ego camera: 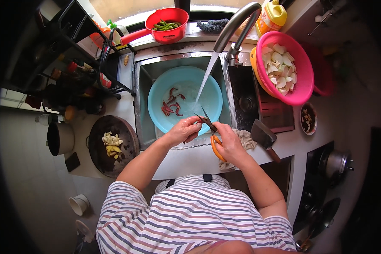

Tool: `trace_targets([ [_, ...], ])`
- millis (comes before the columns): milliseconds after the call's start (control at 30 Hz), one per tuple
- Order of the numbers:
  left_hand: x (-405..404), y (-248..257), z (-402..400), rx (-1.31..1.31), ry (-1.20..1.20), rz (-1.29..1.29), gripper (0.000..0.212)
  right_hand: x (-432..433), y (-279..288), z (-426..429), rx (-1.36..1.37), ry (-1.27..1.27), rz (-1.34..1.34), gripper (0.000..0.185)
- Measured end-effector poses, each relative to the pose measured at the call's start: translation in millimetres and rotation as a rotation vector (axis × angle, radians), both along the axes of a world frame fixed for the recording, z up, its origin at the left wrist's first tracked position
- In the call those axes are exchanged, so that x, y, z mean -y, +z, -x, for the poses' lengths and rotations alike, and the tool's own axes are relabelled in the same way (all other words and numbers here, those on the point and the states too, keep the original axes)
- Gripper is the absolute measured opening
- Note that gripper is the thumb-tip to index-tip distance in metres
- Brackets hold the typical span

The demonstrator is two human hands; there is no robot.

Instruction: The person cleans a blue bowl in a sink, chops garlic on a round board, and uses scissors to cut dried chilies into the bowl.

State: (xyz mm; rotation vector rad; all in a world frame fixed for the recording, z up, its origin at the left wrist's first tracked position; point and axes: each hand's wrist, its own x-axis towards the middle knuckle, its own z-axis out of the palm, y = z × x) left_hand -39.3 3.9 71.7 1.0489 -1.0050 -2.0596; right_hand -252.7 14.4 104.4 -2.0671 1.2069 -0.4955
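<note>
My right hand (231, 143) grips scissors with orange handles (216, 148). Their dark blades are parted at my left fingertips. My left hand (186, 129) pinches a small reddish piece with a greenish end, mostly hidden by the fingers and blades. Both hands are over the near rim of a light-blue plastic basin (154, 95), which sits in a steel sink (143, 133). Several curved red pieces (168, 108), apparently chili peppers, lie in the water there. Water (206, 76) runs into the basin from a curved faucet (235, 25).
A round chopping board (101, 162) with garlic and ginger lies left. Right are a pink colander (304, 70) of cut white pieces, a cleaver (263, 135), a rag (246, 138) and a small bowl (312, 127). A red ladle (170, 36) with green peppers stands behind the sink.
</note>
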Motion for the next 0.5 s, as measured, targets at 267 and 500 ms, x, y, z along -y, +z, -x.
trace_targets([
  [267,-18,3,-15,0.005,-0.043,-0.011,0.028,-21,3,-15,-0.049,0.003,-0.163,0.048],
  [500,-19,8,-25,-0.069,0.009,-0.105,0.025,-30,-8,-34,-0.060,-0.056,0.212,0.052],
])
